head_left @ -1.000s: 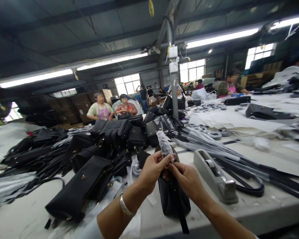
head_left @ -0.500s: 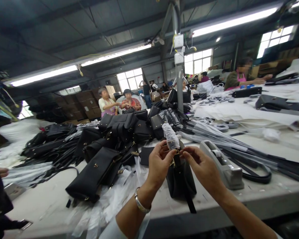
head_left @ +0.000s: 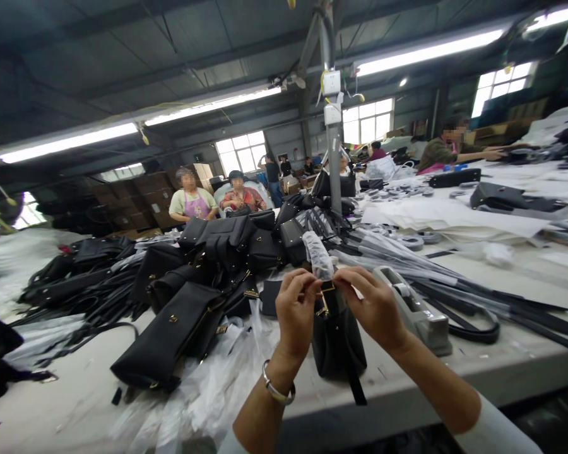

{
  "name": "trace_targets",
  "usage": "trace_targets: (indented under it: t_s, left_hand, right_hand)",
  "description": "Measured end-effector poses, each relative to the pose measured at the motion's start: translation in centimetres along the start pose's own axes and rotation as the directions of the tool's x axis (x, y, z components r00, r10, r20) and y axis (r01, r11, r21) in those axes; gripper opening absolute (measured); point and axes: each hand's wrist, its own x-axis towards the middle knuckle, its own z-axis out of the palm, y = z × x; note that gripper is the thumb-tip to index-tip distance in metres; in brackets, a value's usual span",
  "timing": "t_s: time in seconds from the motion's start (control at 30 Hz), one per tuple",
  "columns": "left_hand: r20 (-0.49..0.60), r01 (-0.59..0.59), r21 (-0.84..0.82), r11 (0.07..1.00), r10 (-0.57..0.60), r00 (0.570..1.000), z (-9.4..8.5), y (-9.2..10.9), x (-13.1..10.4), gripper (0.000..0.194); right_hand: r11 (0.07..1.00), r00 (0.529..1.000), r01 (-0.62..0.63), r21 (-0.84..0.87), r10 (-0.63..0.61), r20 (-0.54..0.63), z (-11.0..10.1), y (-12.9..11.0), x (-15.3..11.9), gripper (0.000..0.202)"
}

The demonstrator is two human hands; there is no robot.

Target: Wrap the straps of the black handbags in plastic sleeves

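- left hand: bare, thin silver metal bangle at wrist, edge of white sleeve at frame bottom
- right hand: bare, forearm bare, white sleeve cuff near elbow

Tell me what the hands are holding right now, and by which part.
Both hands, left hand and right hand, pinch the gold buckle at the top of a black handbag standing on the table.

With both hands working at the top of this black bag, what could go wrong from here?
1. The black bag stands near the table edge, with its strap over it; a tug might pull it off.
2. The left hand and right hand pinch a thin plastic wrap beside the gold clasp; it may tear or snag.
3. The tape dispenser sits close to the right hand and could get bumped.
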Motion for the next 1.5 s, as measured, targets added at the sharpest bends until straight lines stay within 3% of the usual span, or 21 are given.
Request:
trace_targets:
  t_s: [0.13,0.33,0.4,0.47,0.53,0.6,0.7,0.8,0.83,0.9,0.97,1.1,1.2,1.27,1.37,1.43,1.5]
  left_hand:
    - [0.057,-0.09,0.139,0.986,0.083,0.995,0.3,-1.3,-1.6,0.012]
    - [0.213,-0.037,0.169,0.985,0.0,0.977,-0.1,-3.4,-4.0,0.013]
    - [0.214,0.012,0.085,0.996,-0.03,0.976,-0.6,-3.3,-3.7,0.014]
    - [0.19,0.093,-0.022,0.995,-0.087,0.978,-0.9,-2.8,-3.1,0.021]
    - [0.233,0.145,-0.066,0.987,-0.126,0.964,-0.9,-2.1,-2.5,0.03]
    - [0.308,0.14,-0.02,0.99,-0.128,0.943,-0.7,-1.5,-2.2,0.028]
    - [0.349,0.127,0.064,0.99,-0.141,0.927,-0.2,-0.9,-2.3,0.019]
    - [0.34,0.105,0.094,0.99,-0.131,0.931,-0.1,-0.9,-2.7,0.019]
    - [0.325,0.091,0.093,0.992,-0.117,0.938,-0.2,-1.1,-2.9,0.02]
    - [0.256,0.069,0.088,0.994,-0.09,0.963,-0.8,-1.6,-3.4,0.022]
    - [0.149,0.076,0.094,0.993,-0.09,0.985,-1.9,-2.5,-4.0,0.022]
    - [-0.087,0.097,0.115,0.989,-0.087,0.992,-6.0,-4.1,-5.3,0.023]
    - [-0.301,0.079,0.214,0.974,-0.011,0.954,-10.0,-4.5,-5.3,0.025]
    - [-0.358,0.108,0.284,0.953,0.001,0.934,-12.2,-4.5,-4.6,0.026]
    - [-0.229,0.068,0.362,0.93,0.017,0.973,-13.6,-4.8,-3.4,0.034]
    - [-0.098,0.003,0.4,0.917,0.039,0.994,-13.0,-4.9,-3.0,0.049]
    - [-0.007,-0.003,0.398,0.917,0.006,1.0,-11.5,-4.8,-3.3,0.058]
  right_hand:
    - [0.993,0.995,0.078,-0.09,-0.071,0.076,-0.3,1.5,-1.6,0.023]
    - [0.998,0.944,0.046,-0.043,-0.029,0.33,-1.0,2.8,-4.5,0.029]
    - [0.999,0.933,-0.05,0.017,0.041,0.356,-1.3,2.8,-4.9,0.025]
    - [0.977,0.944,-0.2,0.068,0.173,0.282,-1.4,2.5,-4.6,0.021]
    - [0.933,0.932,-0.334,0.134,0.305,0.198,-1.4,2.1,-3.5,0.025]
    - [0.887,0.909,-0.403,0.227,0.359,0.214,-1.0,1.5,-1.7,0.034]
    - [0.723,0.82,-0.559,0.407,0.41,0.398,-0.2,0.4,1.8,0.047]
    - [0.364,0.643,-0.765,0.531,0.469,0.605,0.4,-0.6,5.1,0.041]
    - [0.262,0.603,-0.792,0.552,0.478,0.638,0.6,-0.8,6.1,0.037]
    - [0.17,0.584,-0.793,0.585,0.482,0.652,0.8,-0.9,7.7,0.032]
    - [0.196,0.606,-0.779,0.596,0.478,0.636,1.1,-0.5,9.3,0.033]
    - [0.357,0.663,-0.748,0.56,0.449,0.599,1.5,0.9,12.8,0.038]
    - [0.464,0.698,-0.703,0.539,0.304,0.648,0.6,0.9,15.5,0.039]
    - [0.524,0.714,-0.658,0.541,0.207,0.669,-0.4,0.3,17.3,0.041]
    - [0.648,0.758,-0.55,0.527,0.124,0.64,-1.9,-0.5,19.8,0.061]
    - [0.753,0.8,-0.495,0.433,0.2,0.565,-2.2,-0.6,21.5,0.071]
    - [0.835,0.831,-0.482,0.264,0.342,0.438,-1.9,-0.1,22.7,0.07]
